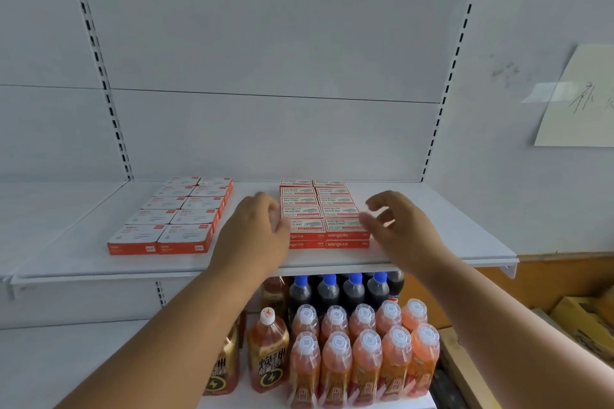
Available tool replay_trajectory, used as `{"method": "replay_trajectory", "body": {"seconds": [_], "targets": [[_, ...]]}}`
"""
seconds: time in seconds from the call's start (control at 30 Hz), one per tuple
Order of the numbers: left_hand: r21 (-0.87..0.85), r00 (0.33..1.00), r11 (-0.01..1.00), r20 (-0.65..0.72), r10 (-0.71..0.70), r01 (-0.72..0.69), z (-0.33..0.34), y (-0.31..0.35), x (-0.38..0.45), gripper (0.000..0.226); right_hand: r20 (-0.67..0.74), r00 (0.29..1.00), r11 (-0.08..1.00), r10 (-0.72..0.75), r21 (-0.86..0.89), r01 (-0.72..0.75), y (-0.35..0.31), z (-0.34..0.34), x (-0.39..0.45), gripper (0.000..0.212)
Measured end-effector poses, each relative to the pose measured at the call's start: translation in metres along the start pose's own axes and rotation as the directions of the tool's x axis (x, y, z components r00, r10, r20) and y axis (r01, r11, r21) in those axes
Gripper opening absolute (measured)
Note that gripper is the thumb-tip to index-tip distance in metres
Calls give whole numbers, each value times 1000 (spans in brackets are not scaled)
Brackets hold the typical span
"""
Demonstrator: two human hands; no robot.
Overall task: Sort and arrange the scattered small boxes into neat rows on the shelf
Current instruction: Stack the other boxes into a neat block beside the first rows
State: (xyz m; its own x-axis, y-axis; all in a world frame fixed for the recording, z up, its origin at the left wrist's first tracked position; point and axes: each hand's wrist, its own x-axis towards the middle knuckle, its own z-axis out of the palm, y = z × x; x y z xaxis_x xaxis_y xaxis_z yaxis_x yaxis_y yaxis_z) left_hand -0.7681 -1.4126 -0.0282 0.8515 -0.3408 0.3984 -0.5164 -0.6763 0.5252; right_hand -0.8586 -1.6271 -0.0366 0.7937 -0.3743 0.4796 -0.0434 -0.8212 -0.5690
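On the white shelf [83,256] lie two blocks of small boxes. The left block of orange-and-white boxes [176,216] forms two columns running back to the wall. The right block of red wengu staple boxes [320,209] forms two columns, stacked two high at the front. My left hand [255,229] sits at the left side of the red block, fingers loosely curled near its front corner. My right hand [395,226] hovers at the block's right side, fingers spread and bent, holding nothing.
Below the shelf stand dark cola bottles [342,292], packs of orange drink bottles [365,359] and gold energy-drink bottles [269,352]. Cardboard boxes [584,325] lie at lower right. A paper note [578,100] hangs on the right wall.
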Motion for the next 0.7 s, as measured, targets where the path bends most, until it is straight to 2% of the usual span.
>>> {"method": "replay_trajectory", "body": {"seconds": [0.03,0.07,0.17,0.27,0.4,0.6,0.7], "targets": [[53,999,998,-10,-38,38,-3,-1,8,15,-28,997,997,78,-17,-79,-1,-2,8,18],[139,997,987,13,-76,74,-4,-2,17,24,-16,987,985,162,-64,-163,-1,-3,17,28],[345,962,935,213,-169,88,-6,0,37,45,220,899,917,379,-224,-331,-8,-6,39,53],[373,928,927,325,-183,52,0,0,45,46,359,855,894,375,-385,-230,-11,-1,42,52],[356,933,933,322,-162,39,9,-2,43,41,364,876,866,315,-489,-109,-6,9,39,51],[299,936,953,316,-157,59,16,-5,41,40,345,884,826,315,-559,-76,-2,16,43,53],[268,918,960,355,-175,79,13,-9,47,44,349,866,843,359,-519,-140,-2,13,46,56]]}}
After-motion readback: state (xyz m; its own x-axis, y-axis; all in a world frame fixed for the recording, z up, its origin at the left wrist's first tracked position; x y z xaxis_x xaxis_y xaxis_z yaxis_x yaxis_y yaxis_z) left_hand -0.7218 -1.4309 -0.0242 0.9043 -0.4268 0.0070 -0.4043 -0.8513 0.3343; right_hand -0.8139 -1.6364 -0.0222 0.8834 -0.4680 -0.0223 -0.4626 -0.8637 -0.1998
